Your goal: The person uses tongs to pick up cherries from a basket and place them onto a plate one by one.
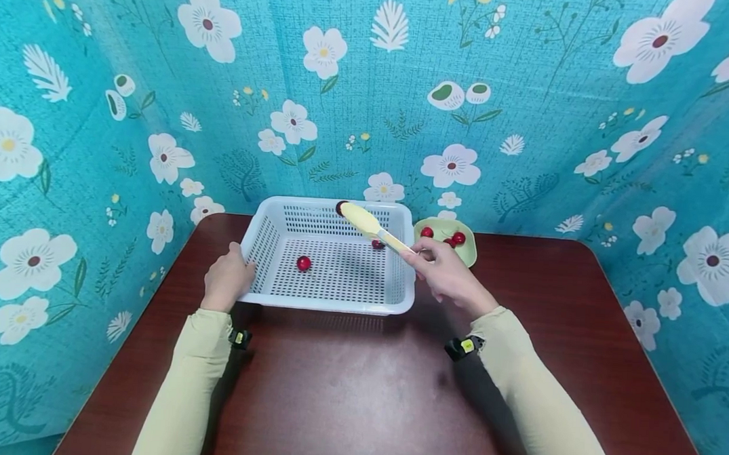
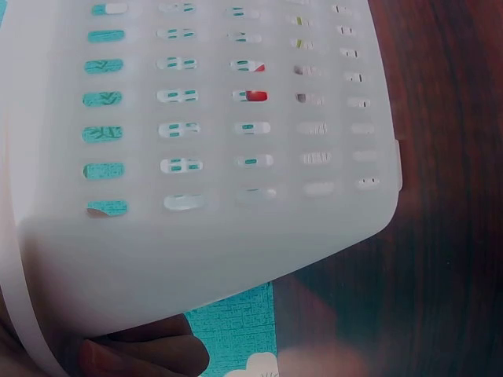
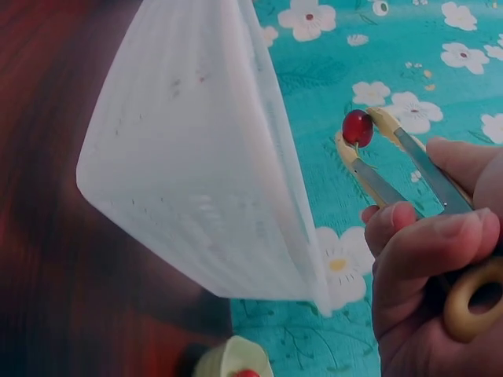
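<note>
White basket [image 1: 336, 306]: left hand [image 1: 228, 277] grips its side.
Yellow tongs [image 1: 360, 218]: right hand [image 1: 445, 268] squeezes, pinching cherry [image 3: 357, 128].
Cherry: likely mid-transfer; next needs steady squeeze.

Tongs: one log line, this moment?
right hand: holds tongs | tongs: pinch cherry | left hand: grips basket | bowl: cherries inside

The dark red-brown table [image 1: 357, 403], its glossy top catching a pale patch of light, bears a white basket [image 1: 330, 305] near its back edge and, just right of it, a light green bowl [image 1: 470, 249], though whether they touch is unclear.
</note>
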Motion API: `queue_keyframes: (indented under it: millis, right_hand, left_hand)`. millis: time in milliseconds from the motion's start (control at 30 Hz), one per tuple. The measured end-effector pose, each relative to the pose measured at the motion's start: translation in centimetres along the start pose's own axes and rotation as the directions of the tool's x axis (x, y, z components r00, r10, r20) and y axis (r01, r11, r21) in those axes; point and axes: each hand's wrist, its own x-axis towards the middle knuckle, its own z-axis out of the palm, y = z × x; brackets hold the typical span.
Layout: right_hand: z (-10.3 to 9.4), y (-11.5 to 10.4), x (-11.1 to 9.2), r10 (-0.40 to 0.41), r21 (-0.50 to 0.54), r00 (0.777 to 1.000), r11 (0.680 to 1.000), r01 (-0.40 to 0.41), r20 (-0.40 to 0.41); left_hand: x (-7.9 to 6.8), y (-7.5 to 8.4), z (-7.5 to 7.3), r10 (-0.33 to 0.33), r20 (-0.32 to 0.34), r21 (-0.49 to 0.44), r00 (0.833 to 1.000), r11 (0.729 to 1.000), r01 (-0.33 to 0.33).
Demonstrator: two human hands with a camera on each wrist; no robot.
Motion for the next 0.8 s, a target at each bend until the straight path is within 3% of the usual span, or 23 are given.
queue_keyframes:
  millis: [800]
  right_hand:
    - [-6.5,3.3,-2.4,0.018,0.001,0.991,1.0,-0.018,-0.13]
  left_hand:
    - [0.0,0.1,0.0,-0.006,0.012,-0.012,1.0,1.0,0.006]
